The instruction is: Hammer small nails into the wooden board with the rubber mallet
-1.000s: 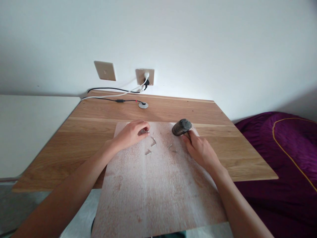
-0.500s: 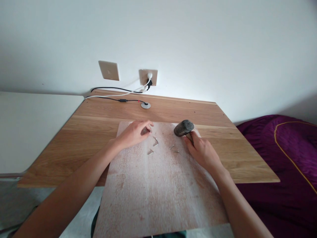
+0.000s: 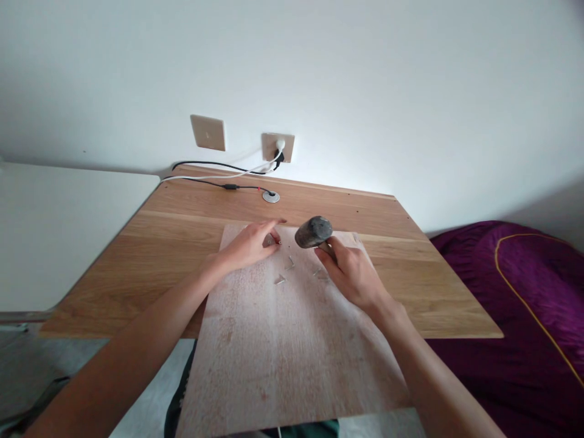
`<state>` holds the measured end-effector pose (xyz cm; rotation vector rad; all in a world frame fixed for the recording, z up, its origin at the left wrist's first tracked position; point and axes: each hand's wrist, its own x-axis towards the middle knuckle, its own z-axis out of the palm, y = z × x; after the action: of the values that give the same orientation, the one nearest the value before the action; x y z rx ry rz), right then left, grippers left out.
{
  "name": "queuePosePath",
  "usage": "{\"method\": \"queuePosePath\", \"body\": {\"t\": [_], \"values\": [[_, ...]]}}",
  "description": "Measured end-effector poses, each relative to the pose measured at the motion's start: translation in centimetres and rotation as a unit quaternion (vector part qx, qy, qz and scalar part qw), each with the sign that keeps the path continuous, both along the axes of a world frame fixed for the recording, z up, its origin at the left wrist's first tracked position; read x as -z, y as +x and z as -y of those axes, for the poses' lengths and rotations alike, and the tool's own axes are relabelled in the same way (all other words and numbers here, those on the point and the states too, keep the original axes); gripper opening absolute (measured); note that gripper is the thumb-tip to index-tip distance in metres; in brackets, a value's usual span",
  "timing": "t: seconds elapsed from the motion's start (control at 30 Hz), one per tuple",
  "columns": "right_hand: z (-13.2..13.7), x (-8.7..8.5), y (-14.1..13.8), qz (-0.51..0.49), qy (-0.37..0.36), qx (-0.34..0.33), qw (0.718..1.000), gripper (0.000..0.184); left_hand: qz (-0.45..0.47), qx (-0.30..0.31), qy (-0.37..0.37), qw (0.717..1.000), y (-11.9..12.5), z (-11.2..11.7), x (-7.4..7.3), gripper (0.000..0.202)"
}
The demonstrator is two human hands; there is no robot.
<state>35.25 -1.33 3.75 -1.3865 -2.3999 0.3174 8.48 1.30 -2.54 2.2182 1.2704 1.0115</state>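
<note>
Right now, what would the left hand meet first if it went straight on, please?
Probably the mallet head, held in the right hand; depth is unclear, so the left hand might pass beneath.

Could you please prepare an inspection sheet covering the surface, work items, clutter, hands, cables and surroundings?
Surface: whitish board overlapping a wood-grain tabletop, jutting past its near edge.
Work items: dark-headed mallet, head above the board.
Clutter: several loose nails on the board.
Hands: left hand pinching what looks like a nail; right hand gripping the mallet's handle.
Cables: black cable and white cable lead to a wall outlet.
Surroundings: white table left, purple fabric right, pale wall behind.
</note>
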Motion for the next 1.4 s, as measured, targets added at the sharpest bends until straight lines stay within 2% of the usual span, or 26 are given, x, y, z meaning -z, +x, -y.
{"method": "queuePosePath", "body": {"t": [0.1,0.23,0.33,0.47,0.63,0.77,0.93,1.0,1.1,1.23,1.4], "values": [[0.0,-0.5,-2.1,0.021,-0.019,-0.018,0.999,0.021,0.015,0.002,-0.012,1.000,0.1,0.0,0.1,0.067],[0.0,-0.2,-3.2,0.044,-0.027,-0.032,0.998,0.020,0.025,0.007,-0.011,1.000,0.1,-0.2,0.1,0.075],[-0.1,0.0,-3.2,0.032,-0.015,-0.018,0.999,0.022,0.027,0.007,-0.012,1.000,0.0,-0.2,0.1,0.071],[-0.1,-0.3,-3.1,0.068,-0.032,-0.027,0.997,0.022,0.031,0.009,-0.012,0.999,0.0,-0.2,0.1,0.069],[0.7,-0.6,-3.2,0.057,-0.007,-0.028,0.998,0.022,0.035,0.015,-0.007,0.999,-0.1,-0.3,0.4,0.069],[0.7,-0.5,-3.5,0.088,-0.021,-0.029,0.995,0.022,0.027,0.013,-0.014,0.999,-0.1,-0.2,0.3,0.070],[0.5,-0.8,-3.4,0.067,-0.022,-0.009,0.997,0.022,0.027,0.023,-0.013,0.999,0.0,-0.3,0.4,0.070],[0.6,-1.1,-3.3,0.073,-0.031,-0.021,0.997,0.021,0.036,0.023,-0.011,0.999,0.1,-0.3,0.3,0.071],[0.9,-1.8,-3.3,0.054,-0.048,-0.045,0.996,0.021,0.047,0.005,-0.016,0.999,0.1,-0.3,0.2,0.064],[1.1,-2.3,-3.5,0.005,-0.046,-0.038,0.998,0.021,0.046,0.001,-0.020,0.999,0.1,0.0,-0.1,0.052],[0.8,-1.5,-3.4,0.051,-0.047,-0.032,0.997,0.020,0.028,-0.004,-0.017,0.999,0.1,-0.1,0.0,0.063]]}}
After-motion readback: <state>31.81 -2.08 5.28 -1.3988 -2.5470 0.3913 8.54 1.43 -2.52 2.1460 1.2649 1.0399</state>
